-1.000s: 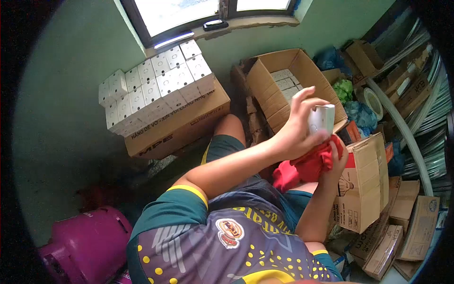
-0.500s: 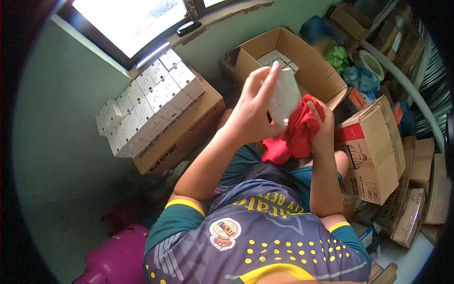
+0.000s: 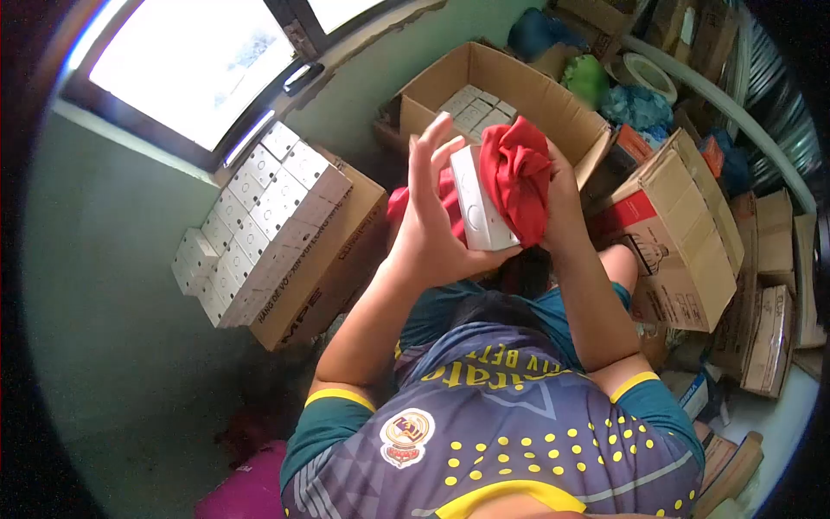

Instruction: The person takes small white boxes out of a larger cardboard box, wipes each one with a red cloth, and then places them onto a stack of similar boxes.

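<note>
A small white box (image 3: 481,208) with a round mark on one side is held up in front of my chest. My left hand (image 3: 425,229) grips it, thumb along its lower edge and fingers raised on the far side. Bunched red cloth (image 3: 517,173) covers the box's right side, and more of the red fabric shows behind the box on the left. My right hand (image 3: 564,197) is closed on this cloth, pressing it to the box; its fingertips are hidden.
Left of me, rows of similar white boxes (image 3: 259,216) stand on a cardboard carton (image 3: 324,259) below the window. Ahead, an open carton (image 3: 553,108) contains several more. A closed carton (image 3: 670,233), stacked cardboard and a long pale pipe (image 3: 735,104) crowd my right.
The white box has turned, so its round-marked side now shows. The red cloth has moved up from below the box onto its right side, and both hands shifted left in view.
</note>
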Demonstrator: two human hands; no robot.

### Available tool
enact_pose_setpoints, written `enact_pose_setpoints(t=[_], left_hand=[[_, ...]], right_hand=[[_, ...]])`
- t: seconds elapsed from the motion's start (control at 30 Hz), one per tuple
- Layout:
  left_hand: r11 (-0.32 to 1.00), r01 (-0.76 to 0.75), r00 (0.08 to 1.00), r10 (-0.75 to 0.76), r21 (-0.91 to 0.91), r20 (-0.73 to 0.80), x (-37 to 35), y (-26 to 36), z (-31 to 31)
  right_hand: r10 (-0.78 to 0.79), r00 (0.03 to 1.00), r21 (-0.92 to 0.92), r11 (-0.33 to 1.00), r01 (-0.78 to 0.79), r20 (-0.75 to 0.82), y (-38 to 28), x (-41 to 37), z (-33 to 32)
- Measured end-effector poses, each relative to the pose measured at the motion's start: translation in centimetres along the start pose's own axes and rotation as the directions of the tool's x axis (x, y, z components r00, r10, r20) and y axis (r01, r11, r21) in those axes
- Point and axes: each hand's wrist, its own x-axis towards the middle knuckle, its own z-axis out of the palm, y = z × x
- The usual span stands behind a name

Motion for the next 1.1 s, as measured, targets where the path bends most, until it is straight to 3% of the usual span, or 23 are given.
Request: enact_pose_setpoints(t=[0.03, 0.1, 0.13, 0.17, 0.23, 0.3, 0.33, 0.37, 0.4, 0.47, 0.53, 0.57, 0.6, 0.63, 0.7, 0.73, 0.8, 0.9, 0.93, 0.97, 1.0, 1.03, 1.1], left_hand=[[0.993, 0.103, 0.995, -0.103, -0.061, 0.001, -0.2, 0.2, 0.2], [0.948, 0.307, 0.926, -0.318, 0.083, 0.205, 0.1, 1.3, -0.8], [0.968, 0.149, 0.963, -0.189, 0.203, 0.19, 0.0, 1.8, -0.2], [0.961, 0.032, 0.951, -0.114, 0.275, 0.289, -0.6, 1.3, 0.2], [0.944, -0.062, 0.942, -0.051, 0.324, 0.331, -1.5, 1.6, 1.5], [0.937, -0.015, 0.963, -0.08, 0.348, 0.257, -0.9, 2.0, 2.0], [0.957, 0.094, 0.962, -0.159, 0.275, 0.222, -0.2, 1.9, 1.6], [0.975, 0.105, 0.972, -0.142, 0.194, 0.189, -0.1, 0.8, 1.5], [0.988, 0.109, 0.98, -0.126, 0.11, 0.155, 0.0, -0.2, 1.3], [0.993, 0.038, 0.987, -0.056, 0.114, 0.154, 0.7, -0.1, 1.2], [0.991, 0.11, 0.977, -0.095, -0.07, 0.189, 1.3, 1.2, 2.1], [0.976, 0.15, 0.971, -0.116, -0.158, 0.208, 1.2, 1.9, 2.8], [0.931, 0.281, 0.939, -0.218, -0.233, 0.265, 0.6, 2.4, 3.3], [0.978, 0.187, 0.937, -0.149, -0.094, 0.315, 0.4, 2.4, 3.5], [0.986, -0.014, 0.927, -0.05, 0.167, 0.371, 0.4, 2.7, 3.7], [0.986, -0.05, 0.962, 0.005, 0.159, 0.273, 0.6, 2.4, 3.7], [0.979, 0.202, 0.969, -0.199, -0.007, 0.145, 1.6, 1.4, 3.3], [0.88, 0.432, 0.902, -0.415, -0.197, 0.12, 1.3, -0.9, 2.8], [0.874, 0.449, 0.89, -0.419, -0.185, 0.181, 1.8, -0.7, 3.1], [0.977, 0.211, 0.944, -0.208, 0.015, 0.258, 1.7, 0.3, 2.5], [0.982, -0.074, 0.947, 0.014, 0.175, 0.321, 1.6, 1.5, 2.0], [0.969, 0.003, 0.926, -0.097, 0.249, 0.364, 2.1, 2.7, 1.6], [0.84, -0.083, 0.899, -0.168, 0.536, 0.404, 2.4, 3.3, 1.1]], right_hand=[[-0.036, 0.999, -0.105, 0.994, 0.033, -0.021, 0.3, -0.5, -0.2], [-0.128, 0.99, -0.309, 0.945, 0.106, -0.052, 0.7, -0.8, -0.5], [-0.224, 0.974, -0.499, 0.849, 0.176, -0.038, 0.6, -1.5, 0.2], [-0.171, 0.985, -0.426, 0.893, 0.145, -0.025, 0.5, -1.3, -0.3], [-0.066, 0.998, -0.277, 0.959, 0.068, 0.016, 1.3, -0.7, -2.3], [-0.259, 0.966, -0.386, 0.892, 0.234, -0.014, 2.1, -1.5, -1.8], [-0.267, 0.964, -0.526, 0.818, 0.231, 0.008, 0.3, -2.7, 0.3], [-0.27, 0.962, -0.652, 0.724, 0.225, 0.033, -1.1, -3.7, 1.7], [-0.325, 0.937, -0.675, 0.663, 0.325, 0.131, -0.7, -4.0, 1.5], [-0.328, 0.931, -0.606, 0.712, 0.355, 0.16, -1.2, -4.3, 1.0], [-0.305, 0.945, -0.519, 0.794, 0.318, 0.113, -1.5, -4.0, 0.3], [-0.24, 0.97, -0.367, 0.901, 0.232, 0.026, -1.4, -3.3, -0.6], [-0.158, 0.986, -0.193, 0.97, 0.147, -0.046, -1.5, -2.6, -1.7], [-0.066, 0.993, -0.007, 0.998, 0.065, -0.096, -1.9, -2.1, -2.3], [-0.09, 0.984, -0.207, 0.977, 0.057, -0.155, -2.4, -2.4, -2.4], [-0.12, 0.984, -0.275, 0.958, 0.079, -0.135, -2.1, -3.2, -1.6], [-0.233, 0.972, -0.402, 0.892, 0.207, -0.016, -1.3, -4.9, -0.2], [-0.057, 0.998, -0.216, 0.975, 0.059, 0.012, -1.2, -5.1, -0.4], [0.046, 0.995, -0.065, 0.996, -0.052, -0.092, -0.7, -4.4, -0.7], [0.048, 0.997, 0.008, 0.999, -0.048, -0.065, -0.6, -4.2, -1.1], [0.046, 0.998, 0.08, 0.996, -0.043, -0.036, -0.7, -4.1, -1.6], [0.041, 0.999, 0.151, 0.988, -0.04, -0.005, -0.9, -3.7, -1.9], [-0.121, 0.982, -0.245, 0.966, 0.083, -0.145, 0.5, -3.2, -2.4]])
